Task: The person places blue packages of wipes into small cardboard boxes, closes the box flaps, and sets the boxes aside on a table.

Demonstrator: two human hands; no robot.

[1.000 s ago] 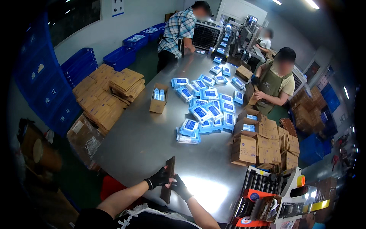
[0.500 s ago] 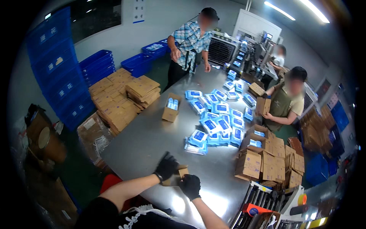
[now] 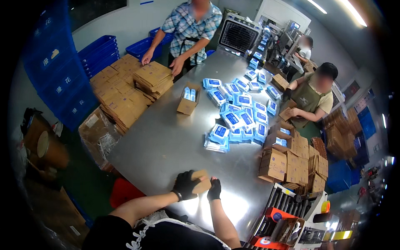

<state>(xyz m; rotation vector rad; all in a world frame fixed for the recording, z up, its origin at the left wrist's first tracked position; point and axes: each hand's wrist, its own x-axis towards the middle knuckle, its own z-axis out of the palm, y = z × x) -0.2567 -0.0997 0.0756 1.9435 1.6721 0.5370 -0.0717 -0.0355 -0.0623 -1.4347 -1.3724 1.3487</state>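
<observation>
Low over the near part of the steel table (image 3: 154, 154), my left hand (image 3: 186, 184), in a black glove, is closed around a small brown cardboard box (image 3: 203, 181). From the other side my right hand (image 3: 214, 189), also black-gloved, grips the box's right edge with its fingers bent. The left hand hides part of the box, and its inside cannot be made out. Farther ahead lies a heap of blue-and-white wipe packs (image 3: 233, 118). An open carton (image 3: 187, 102) with packs standing in it is left of that heap.
Filled cartons and flattened ones (image 3: 287, 162) stand along the right edge, above a roller conveyor (image 3: 283, 204). A person in a checked shirt (image 3: 191, 31) touches a cardboard stack (image 3: 152, 77) at the left. Another in an apron (image 3: 310, 98) handles a box. Blue crates (image 3: 98, 54) stand behind.
My hands have raised and turned the cardboard box, its panel now facing up between them. The checked-shirt person has reached down to the cardboard stack. The aproned person has lowered their box. My view has tilted down.
</observation>
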